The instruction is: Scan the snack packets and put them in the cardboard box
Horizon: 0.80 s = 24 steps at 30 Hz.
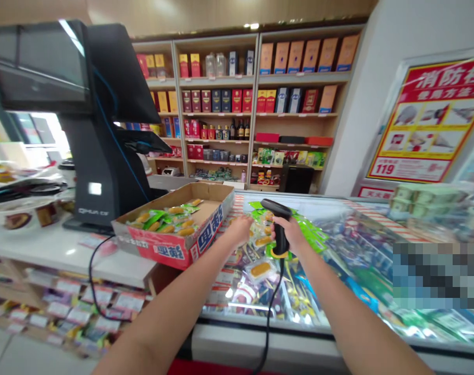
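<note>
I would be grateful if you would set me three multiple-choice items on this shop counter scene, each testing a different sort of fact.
1. Where does the cardboard box of snack packets sit?
A. On the floor
B. On the white counter
C. On the top shelf

2. What colour is the barcode scanner's body?
A. Black
B. White
C. Green

3. What is the right hand doing?
A. Resting flat on the box
B. Hanging empty
C. Gripping the scanner

Answers:
1. B, the box rests on the white counter.
2. A, its head and handle show black.
3. C, the fingers wrap its handle.
</note>
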### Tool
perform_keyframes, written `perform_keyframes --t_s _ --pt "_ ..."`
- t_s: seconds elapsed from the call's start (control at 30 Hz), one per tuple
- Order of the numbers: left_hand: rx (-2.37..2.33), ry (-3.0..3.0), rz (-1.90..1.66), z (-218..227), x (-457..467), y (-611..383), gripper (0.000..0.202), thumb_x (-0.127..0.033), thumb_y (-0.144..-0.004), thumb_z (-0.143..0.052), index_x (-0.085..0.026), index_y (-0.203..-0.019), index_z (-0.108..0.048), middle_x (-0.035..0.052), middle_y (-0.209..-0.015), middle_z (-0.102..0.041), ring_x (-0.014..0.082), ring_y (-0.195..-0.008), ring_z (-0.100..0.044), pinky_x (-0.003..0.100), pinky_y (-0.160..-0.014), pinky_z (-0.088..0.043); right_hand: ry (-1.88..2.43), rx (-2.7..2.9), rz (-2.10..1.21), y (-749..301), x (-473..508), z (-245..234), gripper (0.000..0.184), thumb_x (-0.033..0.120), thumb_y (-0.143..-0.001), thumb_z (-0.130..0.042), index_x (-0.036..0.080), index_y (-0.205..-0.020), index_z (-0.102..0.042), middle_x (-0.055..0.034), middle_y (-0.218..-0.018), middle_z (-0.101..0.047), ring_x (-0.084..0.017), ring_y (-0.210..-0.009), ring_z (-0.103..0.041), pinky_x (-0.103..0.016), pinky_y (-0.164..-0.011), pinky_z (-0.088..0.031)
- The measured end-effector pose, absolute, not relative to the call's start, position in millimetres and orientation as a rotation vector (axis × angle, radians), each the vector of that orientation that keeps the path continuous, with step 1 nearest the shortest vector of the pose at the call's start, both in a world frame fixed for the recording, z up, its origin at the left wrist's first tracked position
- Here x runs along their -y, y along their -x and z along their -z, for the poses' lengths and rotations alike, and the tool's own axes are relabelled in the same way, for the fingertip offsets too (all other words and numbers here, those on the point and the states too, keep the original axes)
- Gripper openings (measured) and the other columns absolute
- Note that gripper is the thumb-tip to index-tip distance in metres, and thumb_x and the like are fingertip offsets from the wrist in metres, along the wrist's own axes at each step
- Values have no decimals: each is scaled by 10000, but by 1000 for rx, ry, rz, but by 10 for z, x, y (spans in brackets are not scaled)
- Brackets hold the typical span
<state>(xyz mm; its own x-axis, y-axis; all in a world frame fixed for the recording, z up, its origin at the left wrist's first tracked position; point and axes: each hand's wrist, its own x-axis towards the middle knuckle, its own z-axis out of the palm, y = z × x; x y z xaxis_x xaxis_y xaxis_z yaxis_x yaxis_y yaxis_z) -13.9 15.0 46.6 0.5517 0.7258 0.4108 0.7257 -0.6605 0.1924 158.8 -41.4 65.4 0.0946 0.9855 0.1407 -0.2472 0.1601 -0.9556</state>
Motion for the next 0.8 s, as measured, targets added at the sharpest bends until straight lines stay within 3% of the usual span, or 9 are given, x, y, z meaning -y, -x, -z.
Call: perform_keyframes --t_s 0.17,0.33,0.47,0.6,0.8 --pt "-1323 -2520 -727 -118 -344 133 307 80 -692 -485 -148 -815 -650 110 -910 -684 236 -984 -615 352 -926 -451 1005 1011 -1128 -1709 397 -498 173 310 -640 -702 171 -656 -601 8 -477 -582 -121 -367 -520 -245 -364 -451" --pt "-1296 -2176 -1017 -109 -369 241 70 -170 -786 -597 -159 -832 -648 78 -807 -677 238 -855 -641 356 -821 -482 987 1086 -1158 -1659 440 -552 165 299 -659 -695 175 -641 -587 4 -494 -584 -119 -384 -520 -244 -373 -461" --pt "-903 -1436 -1196 -186 -319 265 300 -406 -706 -703 -161 -861 -627 38 -761 -672 194 -711 -651 325 -692 -510 964 1160 -1234 -1639 509 -607 164 308 -660 -678 168 -692 -600 5 -508 -587 -116 -388 -520 -241 -382 -458" --pt "-703 -1087 -1294 -245 -261 235 387 -391 -606 -789 -171 -872 -613 14 -744 -668 156 -672 -651 275 -649 -505 962 1270 -1292 -1654 538 -613 198 335 -647 -671 165 -719 -598 13 -512 -585 -117 -382 -520 -248 -388 -453" --pt "-651 -966 -1433 -305 -232 227 327 -377 -657 -777 -161 -805 -582 -14 -632 -620 103 -550 -593 212 -546 -484 1008 1504 -1323 -1678 517 -572 175 333 -642 -646 171 -664 -583 14 -467 -572 -123 -351 -500 -253 -375 -419"
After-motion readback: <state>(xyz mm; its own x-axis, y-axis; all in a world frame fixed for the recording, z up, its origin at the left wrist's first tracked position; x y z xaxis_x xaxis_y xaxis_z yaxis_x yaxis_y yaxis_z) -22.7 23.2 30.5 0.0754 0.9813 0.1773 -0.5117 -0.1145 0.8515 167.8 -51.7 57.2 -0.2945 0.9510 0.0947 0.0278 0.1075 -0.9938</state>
